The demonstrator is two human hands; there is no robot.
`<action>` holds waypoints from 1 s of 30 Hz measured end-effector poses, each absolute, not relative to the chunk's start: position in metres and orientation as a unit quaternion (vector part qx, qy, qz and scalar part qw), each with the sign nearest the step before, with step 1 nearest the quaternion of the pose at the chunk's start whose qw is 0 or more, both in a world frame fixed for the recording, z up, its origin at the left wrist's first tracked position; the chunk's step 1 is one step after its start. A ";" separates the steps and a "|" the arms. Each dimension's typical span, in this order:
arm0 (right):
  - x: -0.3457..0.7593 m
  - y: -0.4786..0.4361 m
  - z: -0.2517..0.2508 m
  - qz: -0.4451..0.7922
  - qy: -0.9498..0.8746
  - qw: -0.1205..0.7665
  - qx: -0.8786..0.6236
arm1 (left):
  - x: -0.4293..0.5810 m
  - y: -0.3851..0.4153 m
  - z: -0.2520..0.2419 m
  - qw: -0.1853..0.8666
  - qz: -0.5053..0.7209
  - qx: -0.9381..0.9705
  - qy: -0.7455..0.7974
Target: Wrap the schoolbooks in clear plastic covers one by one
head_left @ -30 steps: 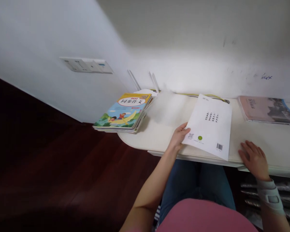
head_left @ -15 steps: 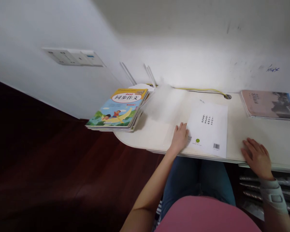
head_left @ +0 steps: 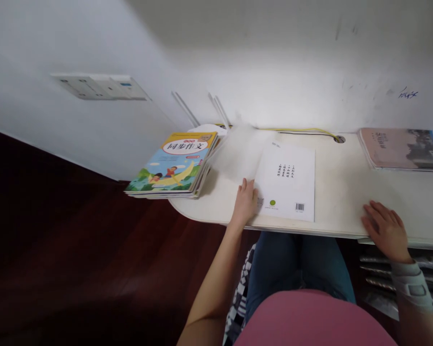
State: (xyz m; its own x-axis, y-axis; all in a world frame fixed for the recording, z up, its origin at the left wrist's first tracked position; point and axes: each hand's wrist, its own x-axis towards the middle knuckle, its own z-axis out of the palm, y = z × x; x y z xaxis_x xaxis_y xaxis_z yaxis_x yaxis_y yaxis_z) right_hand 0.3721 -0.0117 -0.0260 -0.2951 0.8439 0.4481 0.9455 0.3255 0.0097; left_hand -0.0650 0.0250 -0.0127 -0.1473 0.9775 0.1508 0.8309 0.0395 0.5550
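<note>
On the desk (head_left: pixel 339 190) by a scribbled wall (head_left: pixel 368 91), left fingers (head_left: pixel 244 188) touch a booklet (head_left: pixel 292 190), grip unclear; right fingers (head_left: pixel 381 214) loosely extended, empty.

- white book (head_left: pixel 286 182) was tilted up in the left hand (head_left: pixel 246 199), now it's flat, left edge at those fingers
- also slid left, so bigger gap to the right hand (head_left: pixel 386 233) fingers

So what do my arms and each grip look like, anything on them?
Your left arm and left grip are bare, with no sleeve or glove showing. Your right grip is ungloved too, but your right arm has a pale grey wrap around the wrist, marked with a rectangular, buckle-like outline. No sleeve shows there either.
</note>
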 end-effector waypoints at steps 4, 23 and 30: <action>0.372 -0.012 -0.025 -0.139 -0.794 0.182 -0.563 | -0.071 0.023 -0.011 0.150 0.281 0.620 0.717; 0.370 -0.013 -0.025 -0.127 -0.790 0.183 -0.572 | -0.087 0.014 -0.021 0.071 0.304 0.598 0.738; 0.372 -0.012 -0.028 -0.124 -0.790 0.189 -0.569 | -0.084 0.008 -0.020 0.049 0.331 0.595 0.731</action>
State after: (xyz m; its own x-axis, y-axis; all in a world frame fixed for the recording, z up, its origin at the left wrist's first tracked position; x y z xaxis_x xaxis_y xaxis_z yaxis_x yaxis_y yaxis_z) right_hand 0.3723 -0.0118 -0.0280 -0.2804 0.8529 0.4403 0.9469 0.3211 -0.0189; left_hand -0.0837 0.0078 -0.0200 -0.2877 0.9018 0.3226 0.8374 0.0734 0.5416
